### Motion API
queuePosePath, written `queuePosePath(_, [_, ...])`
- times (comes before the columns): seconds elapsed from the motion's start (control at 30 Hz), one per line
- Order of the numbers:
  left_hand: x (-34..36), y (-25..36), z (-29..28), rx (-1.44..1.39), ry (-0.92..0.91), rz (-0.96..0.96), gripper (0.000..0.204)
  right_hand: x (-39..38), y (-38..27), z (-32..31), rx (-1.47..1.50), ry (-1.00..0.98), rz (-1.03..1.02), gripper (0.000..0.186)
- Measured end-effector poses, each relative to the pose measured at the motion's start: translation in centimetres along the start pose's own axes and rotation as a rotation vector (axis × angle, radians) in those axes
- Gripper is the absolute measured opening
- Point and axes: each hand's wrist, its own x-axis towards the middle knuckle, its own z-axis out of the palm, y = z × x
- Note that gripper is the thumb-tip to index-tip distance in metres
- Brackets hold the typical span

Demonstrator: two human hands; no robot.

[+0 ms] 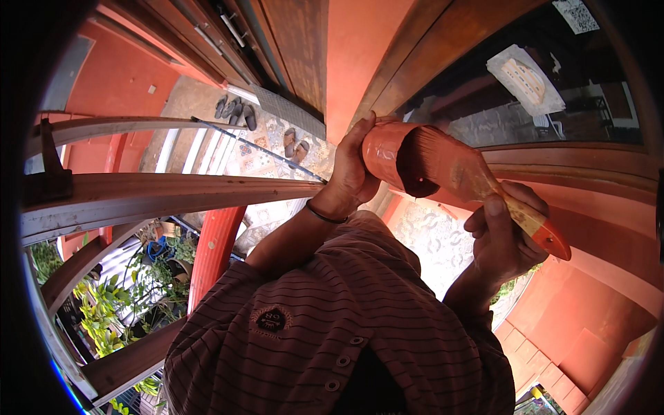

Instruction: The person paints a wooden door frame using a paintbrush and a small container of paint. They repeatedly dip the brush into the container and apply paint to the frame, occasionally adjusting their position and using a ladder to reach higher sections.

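Observation:
My left hand (353, 169), with a dark band at its wrist, is wrapped round a small terracotta-red paint can (384, 153) that is tilted with its mouth to the right. In my right hand (507, 238) is a wide flat paintbrush (462, 171), gripped by its wooden handle with a red end. Its head is coated in the same red colour. The bristles reach to the can's mouth; how far they go inside is hidden.
A dark window (498, 90) in a wooden frame stands ahead on the right, beside a terracotta wall strip (349, 48). Wooden beams (173, 197) cross at left, with plants (104, 311) below. Sandals (296, 146) lie on patterned tiles.

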Motion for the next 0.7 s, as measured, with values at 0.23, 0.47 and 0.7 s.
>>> queuePosePath(0.23, [0.1, 0.0, 0.0, -0.032, -0.005, -0.036, 0.056, 1.1, 0.4, -1.1, 0.176, 0.094, 0.045, 0.024])
queuePosePath(0.47, [-0.1, -0.1, 0.2, -0.039, -0.002, -0.042, 0.055, 1.1, 1.2, -1.9, 0.2, 0.067, 0.025, 0.024])
queuePosePath(0.7, [0.6, -0.9, -0.9, -0.053, -0.024, -0.079, 0.064, 0.3, 3.0, -2.2, 0.249, -0.037, -0.035, 0.024])
